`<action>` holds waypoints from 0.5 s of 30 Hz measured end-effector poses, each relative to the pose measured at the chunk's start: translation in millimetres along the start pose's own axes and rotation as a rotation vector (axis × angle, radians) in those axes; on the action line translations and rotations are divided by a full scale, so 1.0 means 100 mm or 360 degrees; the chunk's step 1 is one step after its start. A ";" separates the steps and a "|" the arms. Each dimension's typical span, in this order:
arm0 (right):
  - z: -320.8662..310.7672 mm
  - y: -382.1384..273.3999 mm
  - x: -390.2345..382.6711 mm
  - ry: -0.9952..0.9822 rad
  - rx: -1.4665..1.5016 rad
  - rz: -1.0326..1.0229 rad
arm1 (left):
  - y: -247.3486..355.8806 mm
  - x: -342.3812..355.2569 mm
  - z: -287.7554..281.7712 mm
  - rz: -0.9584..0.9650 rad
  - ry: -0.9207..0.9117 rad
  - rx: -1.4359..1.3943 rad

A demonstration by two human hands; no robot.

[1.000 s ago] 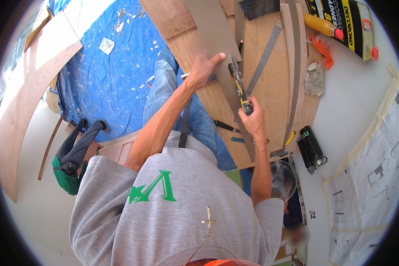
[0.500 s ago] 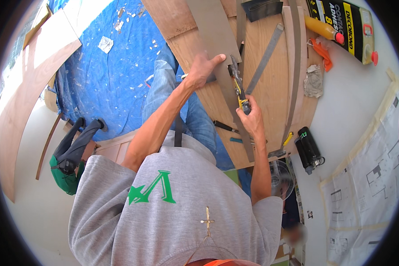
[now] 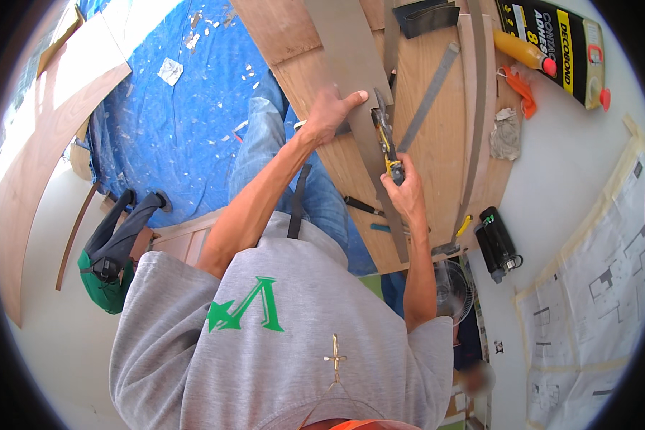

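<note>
My left hand grips a long grey-brown strip lying over the wooden boards, its thumb pressed on top near a step in the strip's edge. My right hand is closed round the handles of yellow-and-black snips, whose metal jaws are at that strip's edge, just right of my left thumb. A narrower grey metal strip lies to their right. A black-handled tool and a teal tool lie below, partly beside the strip.
A blue sheet, a curved panel and a co-worker in green are left. At right are a dark pouch, an adhesive can, a yellow bottle, an orange cloth, a black cylinder and paper drawings.
My right hand and the snips have shifted very slightly leftward. The boards sit a little lower in view. Both hands keep their grips.
</note>
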State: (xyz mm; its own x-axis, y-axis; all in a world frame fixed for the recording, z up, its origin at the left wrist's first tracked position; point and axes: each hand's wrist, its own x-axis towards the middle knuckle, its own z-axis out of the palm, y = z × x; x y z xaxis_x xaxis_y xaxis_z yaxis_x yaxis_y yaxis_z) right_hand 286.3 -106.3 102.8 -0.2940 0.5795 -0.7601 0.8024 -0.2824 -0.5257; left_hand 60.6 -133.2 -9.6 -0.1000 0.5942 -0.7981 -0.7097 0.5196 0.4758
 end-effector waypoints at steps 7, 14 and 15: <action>0.02 0.02 0.03 0.0015 0.0032 0.0042 | 0.04 -0.03 0.05 0.0020 -0.0016 -0.0044; 0.01 0.00 0.02 0.0011 0.0024 0.0058 | 0.06 -0.04 0.07 -0.0051 0.0037 -0.0052; 0.02 0.00 0.01 0.0023 0.0065 0.0053 | 0.05 -0.05 0.08 -0.0030 0.0012 -0.0052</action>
State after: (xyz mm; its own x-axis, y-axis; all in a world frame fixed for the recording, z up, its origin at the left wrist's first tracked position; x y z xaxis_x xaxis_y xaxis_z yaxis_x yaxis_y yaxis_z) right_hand 285.1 -107.0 101.0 -0.2598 0.5801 -0.7720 0.7898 -0.3324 -0.5155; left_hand 63.1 -129.1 -0.5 -0.0917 0.5797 -0.8097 -0.7338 0.5103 0.4485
